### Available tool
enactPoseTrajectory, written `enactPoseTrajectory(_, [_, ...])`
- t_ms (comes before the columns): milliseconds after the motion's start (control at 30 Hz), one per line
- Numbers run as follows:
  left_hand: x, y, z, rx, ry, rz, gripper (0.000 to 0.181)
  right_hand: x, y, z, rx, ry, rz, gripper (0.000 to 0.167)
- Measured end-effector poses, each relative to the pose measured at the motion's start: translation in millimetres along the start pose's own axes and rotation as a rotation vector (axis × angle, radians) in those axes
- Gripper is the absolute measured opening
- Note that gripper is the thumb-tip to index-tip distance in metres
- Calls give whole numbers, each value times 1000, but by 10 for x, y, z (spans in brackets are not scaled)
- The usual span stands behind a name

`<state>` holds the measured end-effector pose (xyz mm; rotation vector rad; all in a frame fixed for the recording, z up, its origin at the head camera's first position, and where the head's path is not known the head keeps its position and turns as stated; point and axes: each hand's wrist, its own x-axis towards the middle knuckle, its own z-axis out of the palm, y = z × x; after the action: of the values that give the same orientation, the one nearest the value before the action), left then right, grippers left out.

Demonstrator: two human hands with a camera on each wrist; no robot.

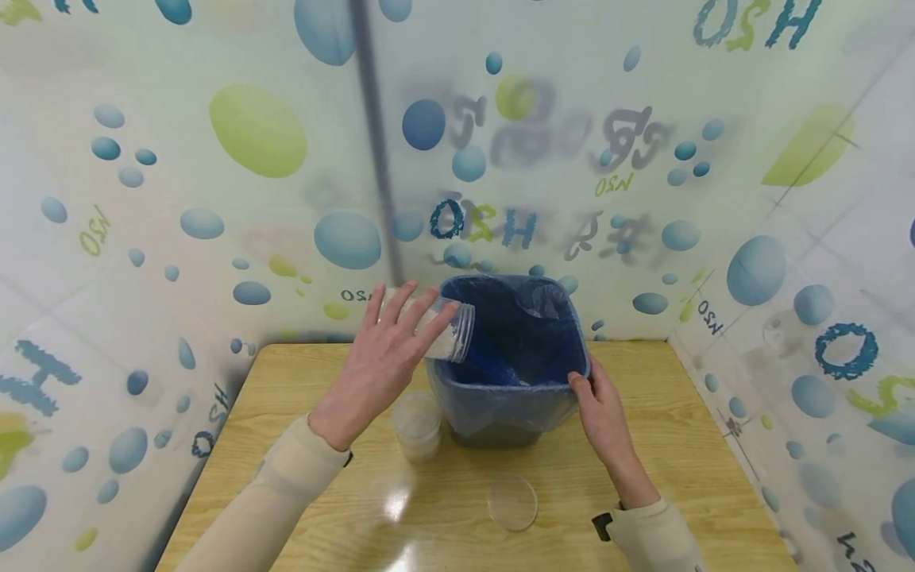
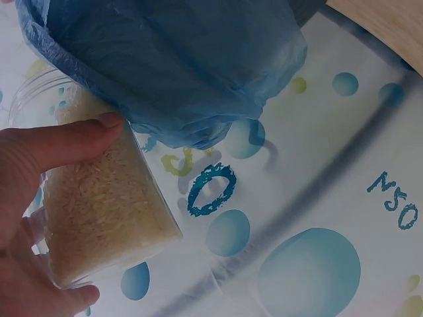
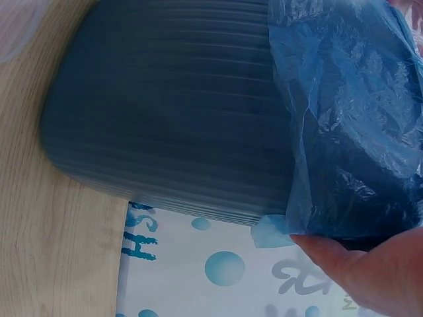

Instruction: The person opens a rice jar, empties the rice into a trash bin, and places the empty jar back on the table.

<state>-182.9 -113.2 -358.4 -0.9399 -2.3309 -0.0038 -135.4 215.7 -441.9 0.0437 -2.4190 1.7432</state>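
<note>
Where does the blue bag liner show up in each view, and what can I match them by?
Head: blue bag liner just right of centre, lining the bin.
Left wrist: blue bag liner along the top edge, left of centre.
Right wrist: blue bag liner in the upper right.
Shared landmark: the bubble-patterned sheet, seen in all three.

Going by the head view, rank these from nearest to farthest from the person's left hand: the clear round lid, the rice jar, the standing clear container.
From the left hand:
1. Rice jar: in its grip, tilted at the left of the bin's mouth.
2. Clear container: on the table, left of the bin.
3. Clear round lid: flat on the table, on the person's side of the bin.
</note>
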Motion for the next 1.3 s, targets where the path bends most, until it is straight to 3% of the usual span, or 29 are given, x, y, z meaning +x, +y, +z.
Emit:
enactPoseTrajectory(633, [25, 15, 11, 16, 23, 14, 86, 9, 20, 0, 3, 7, 8, 57])
enactPoseTrajectory(1167, [24, 16, 14, 12, -1, -17, 92, 7, 10, -4, 12, -1, -9, 57])
enactPoseTrajectory(1300, [32, 19, 6, 4, 5, -16, 86, 11, 11, -1, 12, 0, -11, 57])
